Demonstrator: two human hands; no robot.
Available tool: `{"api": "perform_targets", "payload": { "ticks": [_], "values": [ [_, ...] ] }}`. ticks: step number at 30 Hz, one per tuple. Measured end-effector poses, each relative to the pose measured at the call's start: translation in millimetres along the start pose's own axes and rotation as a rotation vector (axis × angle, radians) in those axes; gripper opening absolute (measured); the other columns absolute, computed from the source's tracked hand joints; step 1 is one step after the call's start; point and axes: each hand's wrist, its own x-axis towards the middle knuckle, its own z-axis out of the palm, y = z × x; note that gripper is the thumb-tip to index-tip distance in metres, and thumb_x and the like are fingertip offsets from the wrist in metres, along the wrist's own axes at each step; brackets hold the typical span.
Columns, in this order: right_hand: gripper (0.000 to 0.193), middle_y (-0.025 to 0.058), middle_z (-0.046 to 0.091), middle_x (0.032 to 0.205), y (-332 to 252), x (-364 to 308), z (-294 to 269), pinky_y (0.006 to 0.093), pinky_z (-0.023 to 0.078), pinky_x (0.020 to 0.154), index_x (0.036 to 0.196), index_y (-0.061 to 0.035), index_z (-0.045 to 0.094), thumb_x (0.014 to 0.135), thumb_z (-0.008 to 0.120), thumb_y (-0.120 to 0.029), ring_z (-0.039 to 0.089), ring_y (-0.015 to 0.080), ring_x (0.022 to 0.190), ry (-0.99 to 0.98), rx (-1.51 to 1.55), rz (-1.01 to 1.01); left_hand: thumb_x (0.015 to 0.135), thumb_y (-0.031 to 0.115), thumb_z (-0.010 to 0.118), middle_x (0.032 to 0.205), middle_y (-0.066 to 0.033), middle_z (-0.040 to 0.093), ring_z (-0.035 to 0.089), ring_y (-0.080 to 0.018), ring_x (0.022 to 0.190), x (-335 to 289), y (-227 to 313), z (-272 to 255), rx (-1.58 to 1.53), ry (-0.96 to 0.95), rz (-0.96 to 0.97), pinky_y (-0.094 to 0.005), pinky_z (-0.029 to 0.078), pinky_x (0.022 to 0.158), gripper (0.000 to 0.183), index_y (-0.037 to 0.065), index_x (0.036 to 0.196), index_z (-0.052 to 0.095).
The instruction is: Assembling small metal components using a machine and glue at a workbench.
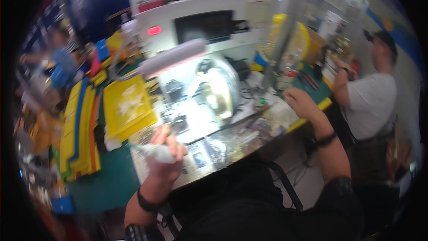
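Left hand (167,169) of the person, as I watch from far, grips a small whitish bottle (159,153), thin tip pointing left, above the front of the bench (139,163), near a yellow tray (133,129). Right hand (304,104) is raised farther right, fingers curled; I cannot tell if it holds something. On the left I see a green mat (107,180). Behind stands a white machine (156,18) with 1 dark screen (203,27). 1 co-worker (372,102) is at right; another person (64,64), blurred, at left.
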Motion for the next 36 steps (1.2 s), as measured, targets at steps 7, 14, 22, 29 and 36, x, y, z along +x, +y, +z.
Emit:
{"api": "perform_targets", "payload": {
  "ticks": [7, 14, 22, 29, 36],
  "values": [
    [0.018, 0.0128, 0.063, 0.085, -225, 24, -25, 0.0374, 0.049, 0.069, 0.1, -0.0039, 0.066, 0.087, 0.07, -0.016, 0.063, 0.0302, 0.075, -0.255, 0.365, -0.477, 0.104, 0.018, 0.051, 0.059, -0.0066, 0.055, 0.053, -0.0234, 0.049, 4, 7, 16, -0.129, 0.105, -0.045, -0.0354, 0.045, 0.052, 0.008, 0.01, 0.106, 0.053],
    [0.035, 0.0093, 0.066, 0.077, -311, 114, 25, 0.0323, 0.051, 0.065, 0.101, -0.0024, 0.069, 0.083, 0.081, -0.03, 0.063, 0.0212, 0.066, -0.194, 0.328, -0.503, 0.1, 0.021, 0.056, 0.063, -0.0079, 0.053, 0.051, -0.022, 0.05, 5, 13, 13, -0.079, 0.242, -0.085, -0.0319, 0.038, 0.046, 0.013, 0.009, 0.102, 0.052],
    [0.041, 0.016, 0.071, 0.087, -332, 154, 46, 0.0348, 0.054, 0.07, 0.106, 0.0007, 0.071, 0.083, 0.076, -0.033, 0.069, 0.0256, 0.075, -0.158, 0.278, -0.521, 0.09, 0.01, 0.057, 0.068, -0.0078, 0.055, 0.051, -0.0196, 0.051, 5, 15, 19, -0.082, 0.264, -0.049, -0.0306, 0.038, 0.047, 0.007, 0.006, 0.095, 0.053],
    [0.041, 0.0161, 0.071, 0.094, -336, 157, 43, 0.0356, 0.055, 0.076, 0.103, 0.0007, 0.072, 0.083, 0.073, -0.035, 0.07, 0.0267, 0.082, -0.203, 0.227, -0.446, 0.091, 0.01, 0.056, 0.069, -0.0079, 0.055, 0.051, -0.0192, 0.052, 7, 14, 15, -0.106, 0.278, -0.042, -0.0305, 0.038, 0.048, 0.004, 0.008, 0.092, 0.053],
    [0.042, 0.0171, 0.071, 0.096, -336, 158, 41, 0.0368, 0.054, 0.078, 0.105, 0.0004, 0.072, 0.083, 0.071, -0.035, 0.07, 0.0282, 0.087, -0.248, 0.217, -0.466, 0.095, 0.014, 0.055, 0.07, -0.0066, 0.055, 0.051, -0.0183, 0.052, 8, 13, 17, -0.075, 0.3, -0.044, -0.0302, 0.038, 0.046, 0.006, 0.009, 0.094, 0.054]
  ]
}}
